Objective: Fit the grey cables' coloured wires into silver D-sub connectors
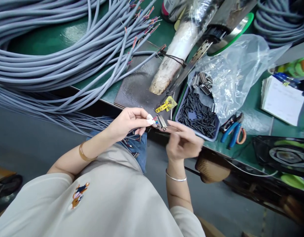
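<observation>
Looking down through the head view, I see the left hand [128, 124] pinching the coloured wires [155, 120] between thumb and finger, with white coverings on the fingertips. The metal connector [162, 122] sits just beyond those fingertips, on the side toward the right hand [183, 141]. It lies between my two hands, tilted, its pins facing the wires. My right hand is blurred, a finger stretched toward the connector's far end and the others curled; I cannot tell whether it touches or grips anything. Just past the connector, the yellow snips [163, 106] lie on the dark board [137, 85]. To the right, a tray [216, 134] holds black tube pieces [195, 113] and loose metal connectors [203, 82], with a clear plastic bag [237, 74] partly over it. Blue-handled pliers [233, 133] rest beside the tray on the green table [255, 115]. Farther off are a white wrapped roll [177, 54], a paper pad [282, 98], grey cables [58, 67] spread at left, and a cable coil [282, 21] at upper right.
</observation>
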A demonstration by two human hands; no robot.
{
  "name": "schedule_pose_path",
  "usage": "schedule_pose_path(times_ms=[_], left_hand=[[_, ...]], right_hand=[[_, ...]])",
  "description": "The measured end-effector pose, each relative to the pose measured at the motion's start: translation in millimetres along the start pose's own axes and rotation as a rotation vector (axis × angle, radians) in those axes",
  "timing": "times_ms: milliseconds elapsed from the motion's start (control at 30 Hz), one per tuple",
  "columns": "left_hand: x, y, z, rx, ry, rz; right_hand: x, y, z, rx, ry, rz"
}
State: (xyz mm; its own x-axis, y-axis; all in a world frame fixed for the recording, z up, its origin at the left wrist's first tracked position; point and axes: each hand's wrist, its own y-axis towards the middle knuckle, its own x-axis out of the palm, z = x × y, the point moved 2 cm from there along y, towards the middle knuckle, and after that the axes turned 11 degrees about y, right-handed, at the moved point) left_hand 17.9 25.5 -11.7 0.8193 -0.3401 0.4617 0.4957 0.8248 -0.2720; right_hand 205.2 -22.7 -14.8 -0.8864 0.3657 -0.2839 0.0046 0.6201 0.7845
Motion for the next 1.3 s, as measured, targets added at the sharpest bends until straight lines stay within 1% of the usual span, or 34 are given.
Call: schedule_pose_path(times_ms=[67,100,133,200,233,267,300,333,400,433,467,500,533,600,633,667,700,767,800,867,933,1000,1033,1100,1133,1167,1233,1267,1300], left_hand=[[0.6,-1.3,0.0,0.035,0.118,0.067],[1.6,-2.0,-0.2,0.048,0.167,0.092],[3.0,-2.6,-0.4,0.059,0.206,0.109],[5.8,-3.4,-1.5,0.083,0.266,0.109],[6.9,-3.5,-2.4,0.095,0.288,0.102],[7.6,-3.6,-3.4,0.103,0.304,0.096],[7.9,-3.7,-4.4,0.108,0.312,0.093],[8.0,-3.7,-5.3,0.111,0.316,0.099],[8.1,-4.1,-6.2,0.123,0.331,0.124],[8.5,-4.4,-6.0,0.139,0.349,0.136],[9.2,-4.7,-5.4,0.163,0.376,0.148],[10.1,-4.9,-4.4,0.192,0.408,0.161],[11.0,-4.9,-3.3,0.223,0.436,0.176],[12.4,-4.4,-1.0,0.281,0.463,0.205],[12.8,-3.9,-0.2,0.303,0.469,0.218],[13.0,-3.3,0.5,0.324,0.472,0.227],[12.9,-2.8,0.9,0.346,0.476,0.234],[11.9,-2.3,1.4,0.401,0.492,0.234],[11.3,-2.3,1.4,0.432,0.497,0.219],[10.1,-2.5,0.7,0.479,0.503,0.155],[9.0,-2.7,-0.6,0.488,0.500,0.101],[7.9,-2.2,-1.9,0.459,0.479,0.110],[7.3,-1.5,-2.4,0.436,0.463,0.135],[6.4,0.8,-3.2,0.381,0.430,0.193],[6.0,2.3,-3.4,0.353,0.415,0.217],[5.7,4.0,-3.5,0.326,0.399,0.235],[5.0,7.4,-3.5,0.281,0.356,0.259],[4.7,9.0,-3.4,0.266,0.333,0.265],[4.5,10.4,-3.3,0.255,0.315,0.271]], right_hand=[[-11.6,10.1,-8.2,0.098,-0.008,0.119],[-16.8,16.0,-13.8,0.117,-0.068,0.137],[-19.3,22.2,-18.9,0.146,-0.150,0.056],[-18.0,32.7,-26.9,0.167,-0.284,-0.219],[-14.8,36.3,-29.4,0.152,-0.317,-0.358],[-10.9,38.9,-31.1,0.122,-0.331,-0.460],[-6.9,40.5,-31.9,0.091,-0.335,-0.523],[-3.1,41.3,-31.9,0.069,-0.329,-0.552],[2.1,40.7,-30.4,0.077,-0.296,-0.554],[3.0,39.7,-29.1,0.121,-0.262,-0.547],[2.4,38.5,-27.6,0.189,-0.212,-0.523],[0.1,37.6,-26.1,0.274,-0.145,-0.464],[-3.8,37.1,-24.9,0.352,-0.072,-0.354],[-12.9,36.3,-23.1,0.461,0.038,-0.082],[-16.0,35.7,-22.6,0.486,0.059,0.011],[-16.9,34.9,-22.1,0.508,0.056,0.039],[-15.5,33.6,-21.2,0.541,0.038,0.002],[-8.0,29.0,-17.8,0.641,0.026,-0.141],[-3.6,26.1,-15.8,0.682,0.054,-0.179],[4.8,20.2,-11.5,0.734,0.164,-0.184],[10.8,15.1,-8.0,0.746,0.279,-0.163],[13.4,11.9,-5.7,0.737,0.297,-0.165],[13.3,11.5,-5.1,0.719,0.254,-0.169],[10.4,13.5,-4.8,0.629,0.103,-0.136],[8.1,15.9,-5.0,0.560,0.039,-0.088],[5.3,19.1,-5.9,0.463,0.009,0.002],[-0.7,25.2,-8.8,0.250,0.027,0.239],[-3.0,27.3,-10.4,0.170,0.049,0.341],[-4.4,28.6,-11.8,0.123,0.058,0.403]])
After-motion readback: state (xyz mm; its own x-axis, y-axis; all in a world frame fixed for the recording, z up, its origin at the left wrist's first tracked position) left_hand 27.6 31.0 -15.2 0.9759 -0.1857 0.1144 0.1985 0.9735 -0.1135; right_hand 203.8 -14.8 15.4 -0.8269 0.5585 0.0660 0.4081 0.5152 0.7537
